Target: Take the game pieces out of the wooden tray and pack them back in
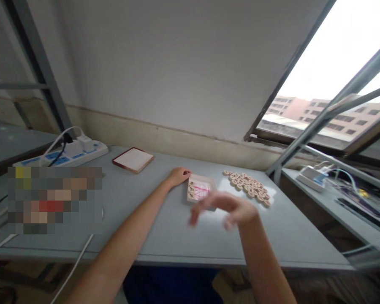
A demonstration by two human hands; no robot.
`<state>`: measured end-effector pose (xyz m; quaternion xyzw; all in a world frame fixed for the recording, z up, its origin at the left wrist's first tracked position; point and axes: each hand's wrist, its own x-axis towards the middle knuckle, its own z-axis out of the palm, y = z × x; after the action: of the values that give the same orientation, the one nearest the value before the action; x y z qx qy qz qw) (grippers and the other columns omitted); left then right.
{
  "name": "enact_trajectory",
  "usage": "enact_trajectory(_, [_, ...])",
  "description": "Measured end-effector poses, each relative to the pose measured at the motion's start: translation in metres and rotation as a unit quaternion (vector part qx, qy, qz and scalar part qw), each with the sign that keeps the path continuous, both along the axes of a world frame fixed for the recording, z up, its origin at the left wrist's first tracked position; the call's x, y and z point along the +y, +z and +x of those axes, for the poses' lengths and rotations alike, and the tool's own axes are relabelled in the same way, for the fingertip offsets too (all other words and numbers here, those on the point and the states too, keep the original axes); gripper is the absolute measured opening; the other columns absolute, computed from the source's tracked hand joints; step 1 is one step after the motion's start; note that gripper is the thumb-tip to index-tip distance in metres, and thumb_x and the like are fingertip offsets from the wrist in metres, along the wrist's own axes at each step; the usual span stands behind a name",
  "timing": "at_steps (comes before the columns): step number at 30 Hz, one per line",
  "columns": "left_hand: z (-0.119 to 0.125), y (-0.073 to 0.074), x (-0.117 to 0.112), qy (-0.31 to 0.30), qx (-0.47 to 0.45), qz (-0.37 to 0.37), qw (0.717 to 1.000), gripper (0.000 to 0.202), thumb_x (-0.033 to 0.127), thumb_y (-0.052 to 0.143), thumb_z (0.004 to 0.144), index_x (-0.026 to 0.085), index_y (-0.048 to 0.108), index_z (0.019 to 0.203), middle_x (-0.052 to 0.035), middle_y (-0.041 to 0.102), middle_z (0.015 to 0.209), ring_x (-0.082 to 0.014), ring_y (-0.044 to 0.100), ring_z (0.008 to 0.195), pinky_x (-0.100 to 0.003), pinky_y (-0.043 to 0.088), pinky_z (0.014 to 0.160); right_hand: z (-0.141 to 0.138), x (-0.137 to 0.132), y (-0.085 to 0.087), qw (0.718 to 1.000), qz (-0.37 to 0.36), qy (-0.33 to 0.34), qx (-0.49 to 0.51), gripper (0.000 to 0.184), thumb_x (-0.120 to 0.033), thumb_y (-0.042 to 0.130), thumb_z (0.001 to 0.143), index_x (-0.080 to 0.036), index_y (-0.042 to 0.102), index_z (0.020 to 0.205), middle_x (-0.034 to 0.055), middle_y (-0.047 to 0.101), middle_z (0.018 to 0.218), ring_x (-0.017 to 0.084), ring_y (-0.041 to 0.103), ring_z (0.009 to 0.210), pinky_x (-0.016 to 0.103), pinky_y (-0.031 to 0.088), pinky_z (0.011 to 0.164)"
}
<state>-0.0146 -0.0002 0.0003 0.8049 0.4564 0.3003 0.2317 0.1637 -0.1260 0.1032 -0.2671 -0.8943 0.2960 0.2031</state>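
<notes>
A small square box (213, 184) sits on the desk, with several round chess pieces (191, 191) bearing characters in a column along its left side. Pink lines show on the sheet (202, 191) beside them. My left hand (178, 176) is at the box's back left corner, fingers curled against its edge. Above the box's front right corner hovers my right hand (231, 207), blurred by motion, with its fingers bent and apart and nothing visible in them. It hides part of the box. To the right, many more round pieces (248, 185) lie spread in a cluster.
A square lid (133, 160) with a dark red rim lies at the back left. Behind a pixelated patch (55, 200) stands a power strip (72, 152) with plugs and cables. A metal frame post (299, 143) rises at the desk's right edge, by the window.
</notes>
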Motion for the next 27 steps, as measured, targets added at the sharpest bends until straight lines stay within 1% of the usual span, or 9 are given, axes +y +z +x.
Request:
enact_trajectory(3, [0.000,0.001,0.000,-0.003,0.000,0.004,1.000,0.036,0.038,0.041,0.077,0.014,0.066,0.088,-0.0057,0.067,0.083,-0.0151,0.056,0.072,-0.022,0.038,0.067,-0.003,0.048,-0.008,0.994,0.037,-0.100,-0.031,0.029,-0.027,0.054,0.077,-0.019,0.055,0.105,0.0044,0.058,0.102,0.014,0.053,0.093,0.028,0.040,0.081])
enact_trajectory(5, [0.000,0.002,0.000,-0.002,0.001,0.005,1.000,0.036,0.039,0.042,0.077,0.016,0.066,0.088,-0.0045,0.067,0.083,-0.0150,0.056,0.072,-0.022,0.038,0.067,-0.003,0.076,-0.028,0.981,0.046,-0.135,-0.131,0.030,-0.019,0.063,0.067,-0.019,0.060,0.097,0.0044,0.062,0.092,0.015,0.055,0.085,0.028,0.041,0.077])
enact_trajectory(7, [0.000,0.003,0.000,-0.001,0.000,0.005,1.000,0.034,0.039,0.042,0.076,0.017,0.066,0.087,-0.0037,0.067,0.084,-0.0150,0.056,0.075,-0.021,0.038,0.068,-0.001,0.093,-0.049,0.974,0.047,-0.157,-0.158,0.030,-0.016,0.063,0.065,-0.019,0.062,0.095,0.0043,0.062,0.090,0.015,0.056,0.081,0.026,0.042,0.075])
enact_trajectory(12, [0.002,0.004,0.001,-0.005,-0.005,-0.004,1.000,0.034,0.038,0.042,0.075,0.017,0.067,0.085,-0.0039,0.067,0.085,-0.0155,0.057,0.078,-0.021,0.038,0.071,-0.001,0.095,-0.077,0.975,0.086,-0.164,-0.121,0.033,-0.017,0.062,0.066,-0.024,0.060,0.098,0.0019,0.059,0.093,0.015,0.055,0.085,0.025,0.041,0.076])
enact_trajectory(16, [0.002,0.004,0.003,-0.004,-0.018,-0.026,0.999,0.035,0.041,0.043,0.073,0.017,0.066,0.084,-0.0047,0.067,0.085,-0.0163,0.057,0.077,-0.022,0.039,0.073,-0.001,0.091,-0.075,0.969,0.110,-0.202,-0.090,0.028,-0.022,0.064,0.066,-0.023,0.060,0.094,0.0012,0.056,0.093,0.014,0.053,0.084,0.024,0.040,0.075])
enact_trajectory(19, [0.001,0.001,0.006,-0.013,-0.040,-0.046,0.998,0.035,0.040,0.043,0.073,0.017,0.066,0.085,-0.0052,0.067,0.086,-0.0173,0.058,0.078,-0.023,0.040,0.074,0.015,0.095,-0.068,0.956,0.155,-0.247,-0.035,0.025,-0.028,0.062,0.070,-0.021,0.057,0.094,0.0020,0.053,0.093,0.014,0.050,0.088,0.024,0.039,0.078])
enact_trajectory(22, [-0.001,-0.002,0.009,-0.021,-0.075,-0.072,0.994,0.034,0.038,0.044,0.071,0.015,0.065,0.085,-0.0055,0.067,0.087,-0.0182,0.058,0.081,-0.025,0.041,0.076,0.048,0.099,-0.066,0.918,0.197,-0.345,-0.015,0.019,-0.029,0.056,0.075,-0.019,0.055,0.092,0.0034,0.051,0.091,0.015,0.048,0.089,0.027,0.037,0.080])
enact_trajectory(24, [-0.002,-0.004,0.011,-0.030,-0.097,-0.091,0.991,0.034,0.036,0.045,0.070,0.014,0.065,0.085,-0.0058,0.066,0.089,-0.0184,0.058,0.083,-0.025,0.042,0.076,0.072,0.100,-0.069,0.883,0.197,-0.423,-0.056,0.018,-0.024,0.055,0.075,-0.018,0.055,0.092,0.0052,0.051,0.091,0.017,0.048,0.089,0.029,0.037,0.080])
enact_trajectory(27, [-0.002,-0.004,0.012,-0.035,-0.108,-0.105,0.988,0.035,0.036,0.045,0.069,0.013,0.065,0.086,-0.0059,0.066,0.090,-0.0181,0.058,0.084,-0.025,0.042,0.077,0.095,0.097,-0.075,0.818,0.189,-0.525,-0.137,0.032,-0.011,0.052,0.072,-0.018,0.053,0.103,0.0093,0.048,0.096,0.020,0.048,0.090,0.030,0.038,0.076])
